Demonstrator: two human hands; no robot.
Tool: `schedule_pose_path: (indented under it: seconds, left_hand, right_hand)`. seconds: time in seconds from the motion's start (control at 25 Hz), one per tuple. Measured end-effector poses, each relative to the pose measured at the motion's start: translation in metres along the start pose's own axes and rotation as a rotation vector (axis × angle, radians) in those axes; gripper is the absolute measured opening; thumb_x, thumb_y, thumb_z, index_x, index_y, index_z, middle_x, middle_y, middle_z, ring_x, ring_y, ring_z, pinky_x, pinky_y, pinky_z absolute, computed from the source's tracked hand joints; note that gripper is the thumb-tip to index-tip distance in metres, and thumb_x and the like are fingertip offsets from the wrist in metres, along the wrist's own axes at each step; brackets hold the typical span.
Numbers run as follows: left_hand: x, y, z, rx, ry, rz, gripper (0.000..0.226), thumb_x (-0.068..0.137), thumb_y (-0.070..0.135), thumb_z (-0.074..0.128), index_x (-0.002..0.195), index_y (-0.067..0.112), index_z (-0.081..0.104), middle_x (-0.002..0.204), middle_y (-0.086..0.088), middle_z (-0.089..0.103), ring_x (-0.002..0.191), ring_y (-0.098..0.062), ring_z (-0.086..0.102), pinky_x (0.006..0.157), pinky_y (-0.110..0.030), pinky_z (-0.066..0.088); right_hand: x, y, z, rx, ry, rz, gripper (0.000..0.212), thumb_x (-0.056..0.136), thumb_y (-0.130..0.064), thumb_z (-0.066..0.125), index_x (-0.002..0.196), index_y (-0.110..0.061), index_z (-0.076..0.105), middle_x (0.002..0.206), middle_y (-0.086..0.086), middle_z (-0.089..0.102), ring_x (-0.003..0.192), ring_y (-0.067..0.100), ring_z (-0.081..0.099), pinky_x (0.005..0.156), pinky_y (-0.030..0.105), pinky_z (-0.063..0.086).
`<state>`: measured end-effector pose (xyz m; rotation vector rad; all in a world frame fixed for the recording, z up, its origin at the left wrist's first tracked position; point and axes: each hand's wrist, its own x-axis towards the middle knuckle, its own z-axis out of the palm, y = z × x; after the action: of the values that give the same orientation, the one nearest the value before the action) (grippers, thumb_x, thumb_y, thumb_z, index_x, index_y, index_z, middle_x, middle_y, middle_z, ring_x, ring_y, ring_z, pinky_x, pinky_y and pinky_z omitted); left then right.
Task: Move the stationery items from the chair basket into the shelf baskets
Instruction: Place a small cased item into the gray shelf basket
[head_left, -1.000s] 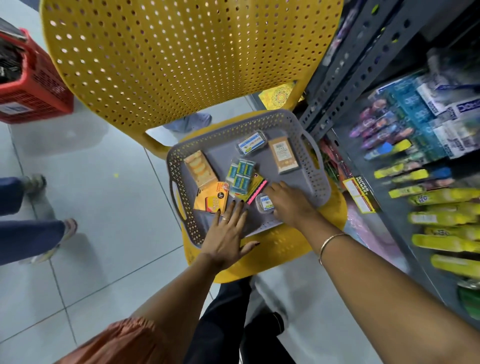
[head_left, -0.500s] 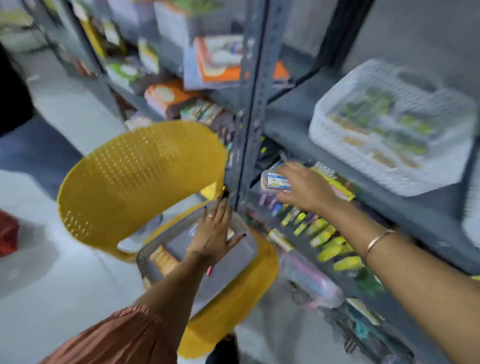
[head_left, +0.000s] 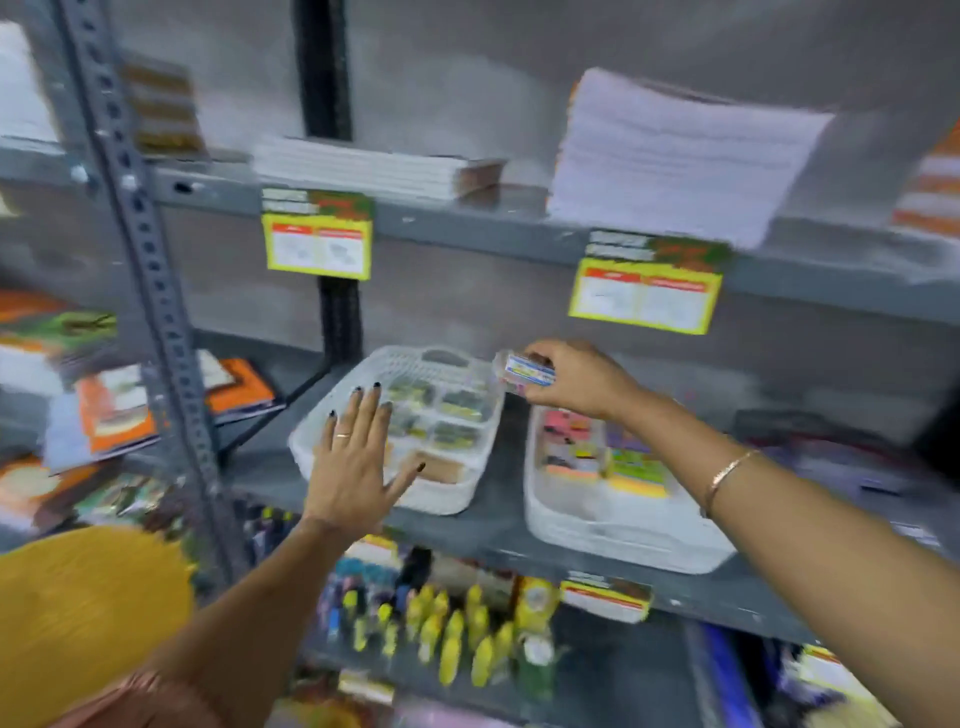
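Currently: right hand (head_left: 576, 382) pinching small packet (head_left: 524, 370) lengthwise, above gap between two white baskets; left basket (head_left: 332, 415) nearer; left hand (head_left: 353, 462) spread, empty.

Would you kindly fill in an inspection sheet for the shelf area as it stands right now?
Surface: grey metal shelf carrying two baskets.
Job's things: small clear packet with a blue and white label, held above the gap between the left white plastic basket, which holds compartmented packs, and the right white plastic basket, which holds colourful pads.
Clutter: yellow price tags on the shelf edge above; stacked notebooks.
Grippers: right hand pinching the packet; left hand spread open before the left basket.
Cables: nothing seen.
Surroundings: yellow chair back; bottles below.
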<state>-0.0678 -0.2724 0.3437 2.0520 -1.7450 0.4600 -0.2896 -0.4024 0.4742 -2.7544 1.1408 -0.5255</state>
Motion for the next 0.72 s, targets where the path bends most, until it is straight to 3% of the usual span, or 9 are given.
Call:
schedule_pose_path:
  seconds: [0.24, 0.48, 0.56, 0.64, 0.72]
  left_hand:
    - [0.038, 0.189, 0.025, -0.051, -0.045, 0.210, 0.090, 0.090, 0.067, 0.005, 0.131, -0.001, 0.048, 0.141, -0.019, 0.043, 0.130, -0.034, 0.039, 0.103, -0.050, 0.029]
    - [0.036, 0.345, 0.061, -0.056, -0.246, 0.356, 0.085, 0.085, 0.068, 0.018, 0.125, 0.003, 0.056, 0.138, -0.017, 0.047, 0.126, -0.032, 0.045, 0.096, -0.052, 0.042]
    - [0.029, 0.382, 0.074, 0.006, -0.264, 0.387, 0.092, 0.080, 0.068, 0.010, 0.135, 0.004, 0.046, 0.147, -0.014, 0.035, 0.137, -0.028, 0.029, 0.107, -0.047, 0.029]
    - [0.018, 0.405, 0.095, 0.067, -0.270, 0.464, 0.092, 0.082, 0.069, 0.003, 0.147, 0.005, 0.018, 0.156, -0.012, 0.007, 0.143, -0.025, 0.001, 0.115, -0.042, 0.007]
    - [0.009, 0.415, 0.110, 0.052, -0.380, 0.444, 0.084, 0.090, 0.067, 0.016, 0.148, 0.007, 0.009, 0.157, -0.011, -0.002, 0.143, -0.023, -0.007, 0.116, -0.040, 0.005]
  right_hand:
    - [-0.089, 0.159, -0.067, -0.168, -0.028, 0.226, 0.050, 0.075, -0.035, 0.066, 0.118, -0.012, 0.056, 0.125, 0.015, 0.061, 0.111, 0.031, 0.057, 0.092, 0.036, 0.048]
    - [-0.178, 0.276, -0.091, -0.204, -0.161, 0.414, 0.052, 0.078, -0.035, 0.065, 0.123, -0.013, 0.052, 0.129, 0.012, 0.058, 0.114, 0.030, 0.055, 0.092, 0.035, 0.046]
    - [-0.201, 0.306, -0.087, -0.203, -0.220, 0.433, 0.057, 0.077, -0.035, 0.066, 0.128, -0.016, 0.050, 0.136, 0.009, 0.054, 0.121, 0.028, 0.052, 0.099, 0.035, 0.045]
    - [-0.217, 0.332, -0.077, -0.191, -0.291, 0.454, 0.059, 0.078, -0.034, 0.067, 0.129, -0.013, 0.049, 0.138, 0.012, 0.052, 0.123, 0.029, 0.050, 0.102, 0.039, 0.043]
    - [-0.227, 0.351, -0.061, -0.164, -0.349, 0.464, 0.057, 0.078, -0.029, 0.067, 0.128, -0.008, 0.049, 0.136, 0.014, 0.052, 0.122, 0.030, 0.050, 0.103, 0.039, 0.043]
